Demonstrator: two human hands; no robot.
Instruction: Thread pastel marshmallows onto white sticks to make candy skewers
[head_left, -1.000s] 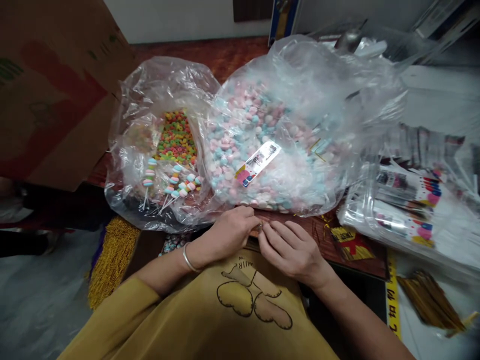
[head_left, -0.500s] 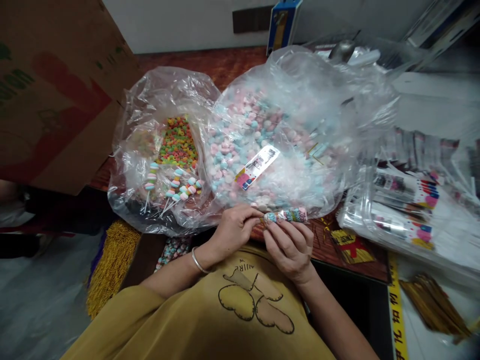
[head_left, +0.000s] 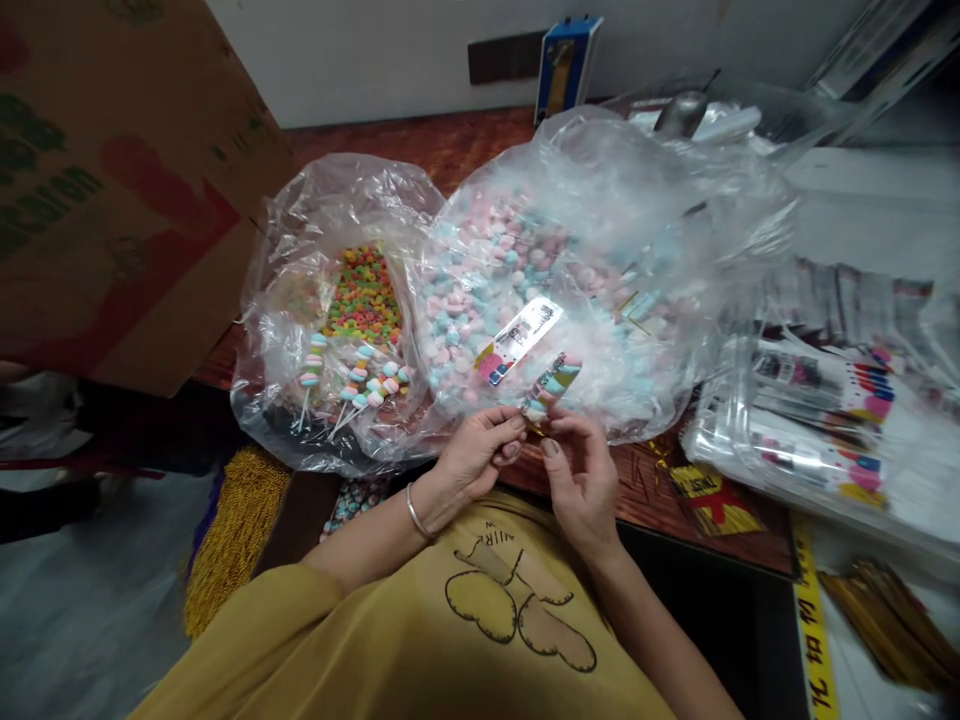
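My left hand (head_left: 484,455), with a bangle at the wrist, is closed on the lower end of a wrapped marshmallow skewer (head_left: 553,385). Pastel pieces show through the printed clear wrapper, which tilts up to the right. A bit of gold twist tie (head_left: 537,430) shows at its lower end. My right hand (head_left: 585,475) is just right of that end, thumb and forefinger parted, fingertips close to the tie. Beyond my hands lies a large clear bag of pink, blue and white marshmallows (head_left: 465,300), with a flat printed wrapper (head_left: 519,340) on top.
At left, another clear bag (head_left: 259,300) holds colourful ring-shaped sweets (head_left: 364,290), with several marshmallow sticks (head_left: 360,380) on it. Printed wrappers (head_left: 817,460) are stacked at right, near a twist-tie packet (head_left: 716,500). A cardboard box (head_left: 135,200) stands far left.
The wrapped skewer has swung from nearly level to slanting upward. My right hand has come off its body and moved down beside the tied end; my left hand keeps hold.
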